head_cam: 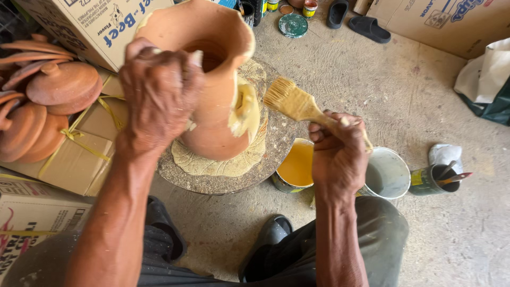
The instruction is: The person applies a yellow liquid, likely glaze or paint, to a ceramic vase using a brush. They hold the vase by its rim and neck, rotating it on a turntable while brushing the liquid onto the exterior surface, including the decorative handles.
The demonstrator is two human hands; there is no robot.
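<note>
A terracotta clay jug [215, 111] with a wavy rim stands on a round stone turntable [276, 143], partly smeared with yellow paint. My left hand [159, 93] grips its rim and upper wall. My right hand [337, 154] holds a flat wooden paintbrush [295, 101], its yellow-loaded bristles just right of the jug's painted side. Below the brush, next to the turntable, sits a can of yellow paint [295, 165].
A white bucket [388, 172] and a small can holding brushes [435, 178] stand right of my hand. Clay lids [50, 95] are stacked on cardboard boxes [79, 154] at left. Black slippers [366, 24], small tins and a bag [486, 79] lie on the concrete floor.
</note>
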